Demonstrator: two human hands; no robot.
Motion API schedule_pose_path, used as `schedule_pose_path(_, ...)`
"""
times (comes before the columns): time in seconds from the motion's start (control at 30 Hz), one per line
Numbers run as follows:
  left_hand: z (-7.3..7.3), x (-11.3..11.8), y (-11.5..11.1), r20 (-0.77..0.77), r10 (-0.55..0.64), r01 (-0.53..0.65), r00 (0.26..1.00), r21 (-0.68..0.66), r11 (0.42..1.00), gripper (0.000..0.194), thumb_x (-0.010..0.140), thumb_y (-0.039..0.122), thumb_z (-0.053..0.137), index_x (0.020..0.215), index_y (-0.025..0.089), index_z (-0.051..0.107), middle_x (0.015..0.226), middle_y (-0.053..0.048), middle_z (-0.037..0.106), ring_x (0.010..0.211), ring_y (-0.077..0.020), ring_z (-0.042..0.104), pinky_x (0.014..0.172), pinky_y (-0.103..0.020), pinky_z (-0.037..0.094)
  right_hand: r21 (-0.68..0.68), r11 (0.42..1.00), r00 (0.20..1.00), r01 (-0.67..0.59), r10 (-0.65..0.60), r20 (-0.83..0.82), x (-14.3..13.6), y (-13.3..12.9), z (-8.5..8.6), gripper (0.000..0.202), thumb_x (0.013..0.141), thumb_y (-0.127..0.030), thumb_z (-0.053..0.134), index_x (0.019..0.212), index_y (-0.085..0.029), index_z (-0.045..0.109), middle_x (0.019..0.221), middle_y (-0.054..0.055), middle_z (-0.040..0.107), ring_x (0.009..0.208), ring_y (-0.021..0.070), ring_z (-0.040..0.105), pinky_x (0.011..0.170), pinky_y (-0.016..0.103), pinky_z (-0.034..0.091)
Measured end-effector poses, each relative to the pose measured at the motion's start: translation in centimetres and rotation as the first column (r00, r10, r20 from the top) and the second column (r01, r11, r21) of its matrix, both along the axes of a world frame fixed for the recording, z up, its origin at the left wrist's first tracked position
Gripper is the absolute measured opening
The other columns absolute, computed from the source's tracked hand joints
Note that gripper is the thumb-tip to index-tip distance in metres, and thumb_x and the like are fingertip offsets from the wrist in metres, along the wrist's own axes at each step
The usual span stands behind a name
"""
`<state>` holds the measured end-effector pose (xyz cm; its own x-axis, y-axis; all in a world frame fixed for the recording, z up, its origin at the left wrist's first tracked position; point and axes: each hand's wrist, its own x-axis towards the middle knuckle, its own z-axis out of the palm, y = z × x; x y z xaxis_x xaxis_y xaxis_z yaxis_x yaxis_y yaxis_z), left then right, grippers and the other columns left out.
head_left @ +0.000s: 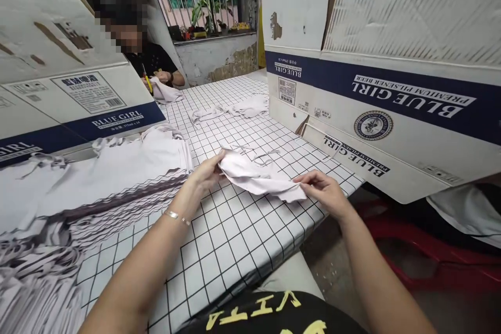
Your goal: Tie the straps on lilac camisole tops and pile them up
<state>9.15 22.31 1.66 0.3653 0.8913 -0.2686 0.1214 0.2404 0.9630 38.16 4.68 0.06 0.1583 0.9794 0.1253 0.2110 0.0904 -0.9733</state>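
Note:
A pale fabric piece (254,175) with thin straps is stretched between my two hands, just over the checked tabletop. My left hand (207,171) pinches its left end between thumb and fingers. At the lower right edge of the cloth, my right hand (321,191) grips it with the fingertips. Thin loose strips (268,156) show behind the cloth. To the left of my left hand lies a thick stack of pale fabric pieces (129,172) with wavy edges.
Cardboard beer cartons stand at left (78,88) and right (376,88). Across the checked table (219,250), a co-worker (152,62) holds cloth and yellow-handled scissors (147,83). More fabric (246,107) lies toward the back. A red plastic chair (415,250) stands at right.

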Motion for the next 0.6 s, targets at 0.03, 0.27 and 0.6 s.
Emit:
schedule_pose_path(0.03,-0.2,-0.8,-1.1,0.19,0.028,-0.001,0.981,-0.142,0.99,0.025,0.088,0.04,0.054,0.095,0.017,0.062,0.09,-0.008,0.069,0.086,-0.0197,0.064,0.083,-0.039,0.052,-0.043,0.999,0.999,0.021,-0.02,0.037,1.0,-0.3,-0.5,0.014,0.078,-0.032,0.066,0.079,-0.019,0.059,0.098,0.007,0.068,0.093,0.0196,0.061,0.084,0.033,0.046)
schedule_pose_path(0.27,0.6,-1.4,-6.0,0.661,0.206,0.057,0.721,-0.352,0.934,0.021,0.093,0.028,0.05,0.102,0.016,0.064,0.101,-0.007,0.07,0.099,-0.0185,0.064,0.094,-0.037,0.05,-0.086,0.994,0.958,0.072,-0.045,0.283,-2.0,0.3,-0.3,0.014,0.079,-0.031,0.062,0.088,-0.021,0.062,0.091,0.003,0.064,0.081,0.0165,0.055,0.079,0.032,0.045)
schedule_pose_path(0.6,7.2,0.2,-6.4,0.563,0.012,0.13,0.827,-0.212,0.969,0.031,0.094,0.035,0.048,0.108,0.01,0.063,0.089,-0.008,0.071,0.08,-0.0179,0.068,0.079,-0.03,0.055,0.061,0.984,0.985,-0.166,0.162,0.058,-8.5,5.9,5.7,0.022,0.077,-0.039,0.066,0.084,-0.019,0.059,0.08,0.003,0.063,0.074,0.0158,0.058,0.066,0.029,0.047)
